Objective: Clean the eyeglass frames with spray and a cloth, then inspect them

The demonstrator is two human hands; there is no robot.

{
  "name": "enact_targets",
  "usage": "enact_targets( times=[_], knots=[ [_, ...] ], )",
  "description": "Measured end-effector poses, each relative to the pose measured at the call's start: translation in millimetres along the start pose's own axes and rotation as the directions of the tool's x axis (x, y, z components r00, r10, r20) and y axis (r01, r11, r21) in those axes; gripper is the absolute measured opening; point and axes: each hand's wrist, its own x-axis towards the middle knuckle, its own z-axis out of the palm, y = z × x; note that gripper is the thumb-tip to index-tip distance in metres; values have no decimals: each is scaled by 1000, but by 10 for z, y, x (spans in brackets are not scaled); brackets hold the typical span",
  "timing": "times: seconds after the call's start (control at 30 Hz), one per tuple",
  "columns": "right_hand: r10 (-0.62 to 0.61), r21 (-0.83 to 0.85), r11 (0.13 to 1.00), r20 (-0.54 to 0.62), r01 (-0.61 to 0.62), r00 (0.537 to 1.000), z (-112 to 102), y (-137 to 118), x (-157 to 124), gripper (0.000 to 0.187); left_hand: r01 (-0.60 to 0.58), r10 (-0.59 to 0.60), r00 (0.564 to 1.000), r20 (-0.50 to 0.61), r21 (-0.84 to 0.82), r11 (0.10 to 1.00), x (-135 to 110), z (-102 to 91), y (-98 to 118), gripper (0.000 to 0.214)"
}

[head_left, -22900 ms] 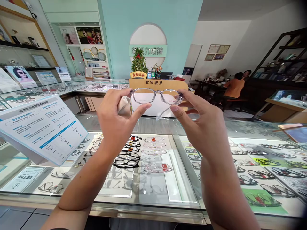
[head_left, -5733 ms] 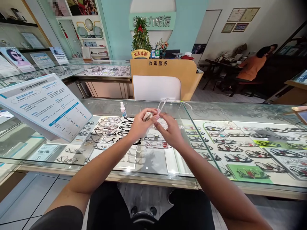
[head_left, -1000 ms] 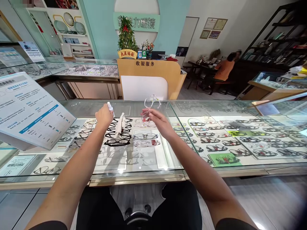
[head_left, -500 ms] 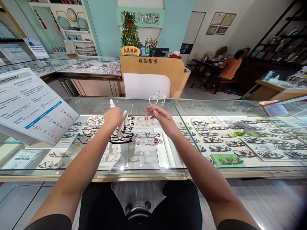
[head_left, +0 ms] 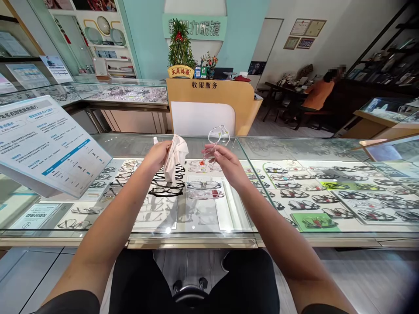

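Observation:
My left hand [head_left: 159, 153] is closed on a pale cleaning cloth [head_left: 175, 158], which hangs from it above the glass counter [head_left: 196, 218]. My right hand [head_left: 225, 163] pinches a pair of clear-framed glasses [head_left: 218, 138] and holds them upright over the counter, a little to the right of the cloth. A small white spray bottle [head_left: 155, 141] stands on the glass just behind my left hand, mostly hidden by it.
Rows of glasses [head_left: 170, 185] lie inside the counter under the glass. A tilted information board [head_left: 46, 141] stands at the left. A wooden cashier desk [head_left: 212, 102] is behind the counter. A person in orange [head_left: 317, 93] sits at the far right.
My left hand left the spray bottle on the counter and picked up the cloth, lifting it off the glass. My right hand kept holding the clear glasses up.

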Motion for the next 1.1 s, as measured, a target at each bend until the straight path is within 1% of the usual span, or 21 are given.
enact_targets(
  times=[0.07,0.13,0.17,0.2,0.27,0.37,0.47,0.6,0.7,0.8,0.87,1.0,1.03,1.1],
  knots=[
    [-5,6,1000,-11,5,1000,-1,-15,-5,43,62,-41,993,107,-205,977,-75,66,59,37],
    [-22,18,1000,-22,23,999,1,-31,-13,41,161,-63,969,240,-414,896,-179,145,117,44],
    [-31,28,999,-25,32,999,3,-37,-17,39,202,-58,953,297,-481,853,-234,185,141,46],
    [-37,39,998,-24,38,999,7,-43,-22,38,226,-47,940,338,-512,829,-288,222,160,47],
    [-40,60,997,-18,41,999,17,-49,-29,37,237,-18,921,389,-524,818,-381,283,179,49],
    [-40,57,998,-14,40,999,34,-41,-35,38,204,40,902,430,-507,837,-476,344,175,50],
    [-48,44,998,-6,48,999,47,-20,-37,39,166,99,877,470,-489,856,-533,379,173,55],
    [-27,39,999,12,26,1000,61,-7,-45,41,147,139,842,521,-469,871,-591,404,194,60],
    [-10,33,999,23,9,1000,72,-12,-53,40,133,153,832,533,-460,878,-622,413,201,63],
    [-19,52,999,45,16,999,79,-20,-54,35,135,148,843,517,-471,872,-633,425,199,69],
    [-37,64,997,54,34,998,81,-20,-51,32,137,141,863,484,-495,858,-632,435,200,72],
    [-68,51,997,72,65,995,80,-15,-42,33,105,115,938,326,-586,803,-623,445,218,66],
    [-62,40,997,82,59,995,80,-15,-42,34,102,103,950,295,-604,791,-620,444,223,65],
    [-38,20,999,104,36,994,86,-16,-44,37,114,76,959,272,-619,777,-614,441,230,65]
  ],
)
